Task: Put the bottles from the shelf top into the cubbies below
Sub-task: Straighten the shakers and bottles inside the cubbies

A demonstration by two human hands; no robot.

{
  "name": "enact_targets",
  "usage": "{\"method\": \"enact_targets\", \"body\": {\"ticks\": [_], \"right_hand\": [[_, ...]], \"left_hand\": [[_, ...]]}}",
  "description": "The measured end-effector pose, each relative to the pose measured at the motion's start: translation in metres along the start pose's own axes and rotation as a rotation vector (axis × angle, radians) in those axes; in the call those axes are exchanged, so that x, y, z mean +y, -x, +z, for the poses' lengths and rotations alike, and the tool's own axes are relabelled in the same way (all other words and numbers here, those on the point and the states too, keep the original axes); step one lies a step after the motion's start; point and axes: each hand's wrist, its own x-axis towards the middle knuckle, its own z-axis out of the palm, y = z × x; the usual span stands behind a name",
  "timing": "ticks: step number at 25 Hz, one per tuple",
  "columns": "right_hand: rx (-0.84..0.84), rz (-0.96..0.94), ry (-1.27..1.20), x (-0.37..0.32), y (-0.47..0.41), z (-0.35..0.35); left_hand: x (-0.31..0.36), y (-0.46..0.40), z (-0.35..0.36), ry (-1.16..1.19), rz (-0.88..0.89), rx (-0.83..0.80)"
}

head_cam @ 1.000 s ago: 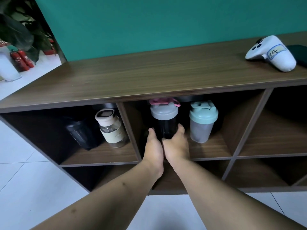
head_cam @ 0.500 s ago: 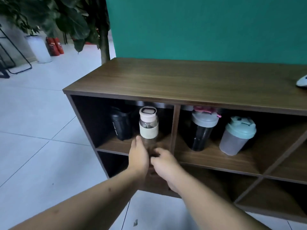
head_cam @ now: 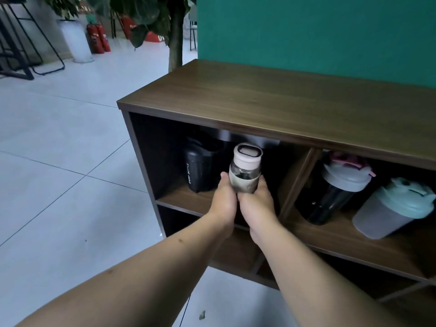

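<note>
A clear bottle with a pale pink cap and beige sleeve is at the front of the upper left cubby, gripped low down by both hands. My left hand wraps its left side and my right hand its right side. Behind it to the left stands a black sport bottle. The neighbouring cubby to the right holds a dark shaker with a grey lid and pink clip and a frosted shaker with a mint lid. The wooden shelf top is bare in view.
A wooden divider separates the two upper cubbies. Lower cubbies sit dark beneath. A teal wall backs the shelf. A potted tree trunk, red extinguishers and a black stool frame stand on the pale tiled floor to the left.
Both hands left the dark grey-lidded shaker, moved to the left cubby and closed on the pink-capped bottle. The view swung left and closer.
</note>
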Motion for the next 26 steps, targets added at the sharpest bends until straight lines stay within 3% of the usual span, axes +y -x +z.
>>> {"method": "enact_targets", "body": {"ticks": [3,5,7,8,10,12,15,18,26], "right_hand": [[0.053,-0.014,-0.029,0.004,-0.005,0.008],[0.182,0.006,0.030,0.006,0.003,0.015],[0.287,0.002,0.092,0.010,0.016,0.027],[0.262,-0.024,0.104,0.012,0.021,0.035],[0.138,-0.073,0.108,0.008,0.025,0.051],[-0.033,-0.054,-0.010,-0.002,0.022,0.068],[-0.187,-0.010,-0.096,-0.013,0.014,0.083],[-0.194,-0.026,-0.082,-0.013,0.000,0.092],[-0.186,-0.068,-0.168,-0.006,-0.015,0.096]], "left_hand": [[-0.001,0.000,0.001,0.044,0.009,-0.031],[-0.002,-0.003,-0.006,0.011,0.080,-0.002],[0.005,0.004,-0.021,-0.136,0.158,0.227],[0.010,0.008,-0.031,-0.181,0.199,0.365],[0.021,0.007,-0.046,-0.134,0.249,0.462],[0.035,-0.003,-0.058,-0.073,0.278,0.422],[0.052,-0.027,-0.072,0.065,0.194,0.227],[0.057,-0.042,-0.081,0.152,0.115,0.137],[0.045,-0.047,-0.081,0.198,0.178,0.087]]}}
